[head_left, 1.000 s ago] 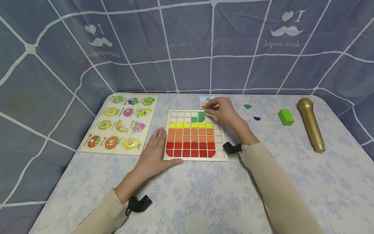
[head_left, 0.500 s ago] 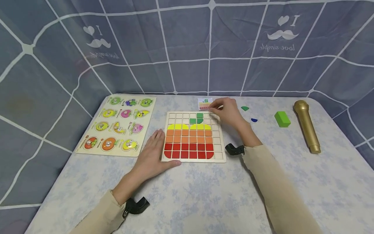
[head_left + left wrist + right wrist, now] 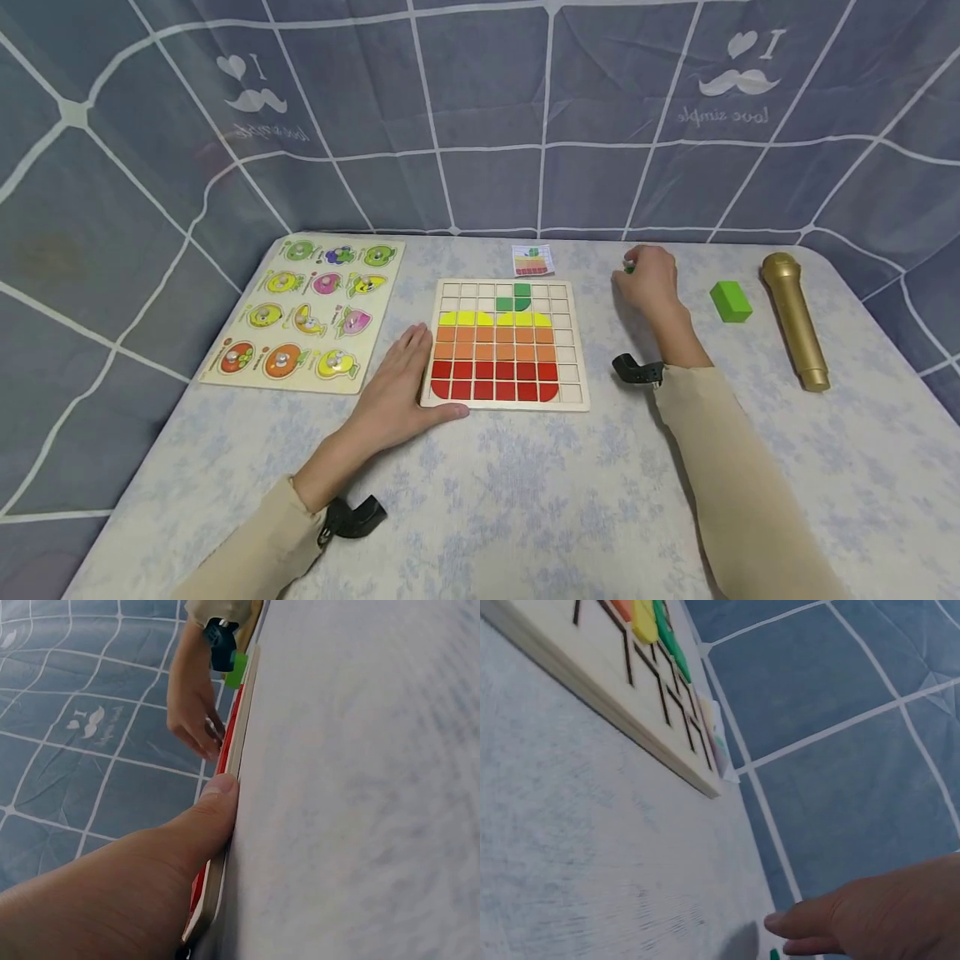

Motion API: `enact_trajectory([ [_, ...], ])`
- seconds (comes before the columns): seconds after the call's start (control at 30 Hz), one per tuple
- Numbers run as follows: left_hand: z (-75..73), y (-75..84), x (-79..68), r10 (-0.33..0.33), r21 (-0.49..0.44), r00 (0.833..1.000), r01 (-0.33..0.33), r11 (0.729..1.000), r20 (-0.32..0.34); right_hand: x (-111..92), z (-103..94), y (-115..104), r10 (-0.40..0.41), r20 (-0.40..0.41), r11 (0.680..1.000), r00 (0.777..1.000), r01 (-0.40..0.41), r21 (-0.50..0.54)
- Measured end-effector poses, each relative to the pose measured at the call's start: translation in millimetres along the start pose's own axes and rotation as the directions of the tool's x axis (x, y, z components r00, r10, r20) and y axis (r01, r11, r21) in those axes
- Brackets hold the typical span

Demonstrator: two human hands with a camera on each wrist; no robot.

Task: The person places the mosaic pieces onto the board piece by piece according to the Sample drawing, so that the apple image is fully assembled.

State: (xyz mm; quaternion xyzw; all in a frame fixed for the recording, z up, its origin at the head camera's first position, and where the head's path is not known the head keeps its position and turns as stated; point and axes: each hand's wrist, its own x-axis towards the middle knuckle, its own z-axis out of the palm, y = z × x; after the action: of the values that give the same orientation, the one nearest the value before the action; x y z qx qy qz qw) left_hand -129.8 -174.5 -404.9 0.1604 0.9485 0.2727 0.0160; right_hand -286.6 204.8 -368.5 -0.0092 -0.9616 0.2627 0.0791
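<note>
In the head view, my left hand (image 3: 393, 387) rests at the left side of a wooden grid board (image 3: 572, 358), fingers straight, thumb on its front edge. The left wrist view shows that thumb (image 3: 210, 810) against the board's rim. Red, orange, yellow and green tiles fill part of the grid. My right hand (image 3: 651, 279) is at the back of the table, right of the board, with thumb and fingers bent around a small green tile (image 3: 628, 267). Only a sliver of the green tile (image 3: 774, 954) shows in the right wrist view. The blue tile is hidden.
A small picture card (image 3: 532, 260) lies behind the board. To the left is a fruit puzzle board (image 3: 341, 317) with knobbed pieces. A green block (image 3: 731, 301) and a gold microphone (image 3: 797, 321) lie on the right. A grey grid-patterned curtain (image 3: 487, 192) borders the table's back.
My right hand has left the picture card by the board's back edge and moved right to the green tile. My left hand has stayed at the board.
</note>
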Motion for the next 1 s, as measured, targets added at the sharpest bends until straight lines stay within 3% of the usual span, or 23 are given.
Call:
enact_trajectory([
  [0.13, -1.0, 0.6, 2.1, 0.021, 0.008, 1.0, -0.021, 1.0, 0.017, 2, 4.1, 6, 0.012, -0.004, 0.999, 1.0, -0.012, -0.042],
  [0.3, 0.0, -0.2, 2.6, 0.032, 0.03, 0.999, -0.032, 0.999, 0.01, 3, 6.8, 10, 0.03, -0.046, 0.999, 0.999, -0.029, 0.024],
  [0.53, 1.7, -2.2, 2.2, 0.019, 0.027, 1.0, -0.019, 0.999, 0.002, 4, 4.7, 11, -0.024, -0.083, 0.997, 0.996, 0.029, 0.067],
  [0.77, 0.6, -2.1, 1.8, 0.001, 0.03, 1.0, -0.001, 1.0, 0.013, -2, 2.2, 5, 0.136, -0.041, 0.988, 0.99, -0.133, 0.077],
  [1.0, 0.9, -1.4, 2.8, 0.018, 0.037, 1.0, -0.018, 0.999, 0.013, 0, 1.9, 8, 0.156, -0.031, 0.979, 0.987, -0.15, 0.138],
])
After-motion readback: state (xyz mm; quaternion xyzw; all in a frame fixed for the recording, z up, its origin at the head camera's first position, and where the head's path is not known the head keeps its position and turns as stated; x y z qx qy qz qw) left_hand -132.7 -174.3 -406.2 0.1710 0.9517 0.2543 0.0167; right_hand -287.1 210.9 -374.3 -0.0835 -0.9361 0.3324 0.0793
